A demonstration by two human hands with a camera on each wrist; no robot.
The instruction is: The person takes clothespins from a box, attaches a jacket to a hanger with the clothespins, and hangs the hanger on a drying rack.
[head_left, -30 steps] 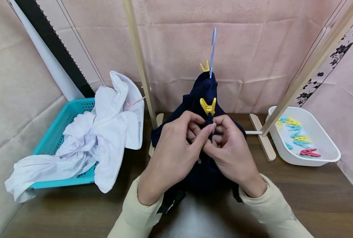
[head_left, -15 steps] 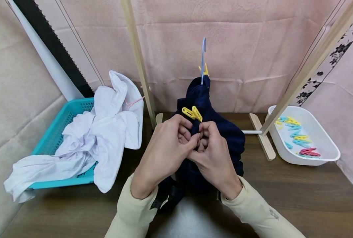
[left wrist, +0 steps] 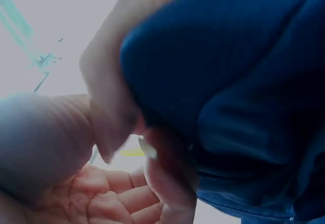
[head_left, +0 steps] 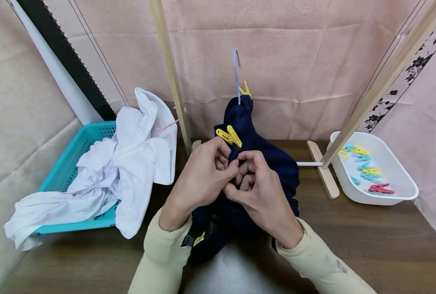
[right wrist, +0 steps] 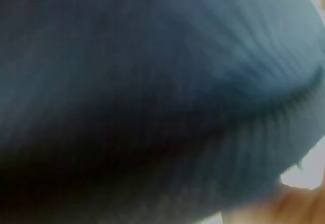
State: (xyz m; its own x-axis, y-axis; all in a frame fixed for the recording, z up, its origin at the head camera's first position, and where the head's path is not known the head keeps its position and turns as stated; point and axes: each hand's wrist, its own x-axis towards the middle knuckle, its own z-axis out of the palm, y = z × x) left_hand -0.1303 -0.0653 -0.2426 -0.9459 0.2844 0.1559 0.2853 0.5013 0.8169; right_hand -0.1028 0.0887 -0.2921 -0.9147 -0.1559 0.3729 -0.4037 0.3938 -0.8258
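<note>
A navy garment (head_left: 273, 163) with a zip hangs on a light-blue hanger (head_left: 236, 71). Its near shoulder carries a yellow clothespin (head_left: 230, 135), and a second yellow clothespin (head_left: 245, 89) sits on the far side. Just below the nearer clothespin, my left hand (head_left: 201, 173) pinches the garment's edge between thumb and fingers. My right hand (head_left: 260, 190) pinches the same edge from the right, its fingertips close against the left ones. In the left wrist view a navy fold (left wrist: 213, 51) covers part of the fingers. Navy cloth (right wrist: 152, 82) fills most of the right wrist view.
On the left, white clothing (head_left: 130, 159) spills over a turquoise basket (head_left: 61, 171). Wooden posts (head_left: 170, 65) rise on both sides, with a white rod (head_left: 309, 163) low at the right one. A white tub (head_left: 405, 179) at right holds several blue, yellow and red clothespins.
Both hands have shifted left, taking the garment and hanger with them. The nearer clothespin has turned to point up and left. The hands still pinch the cloth below it.
</note>
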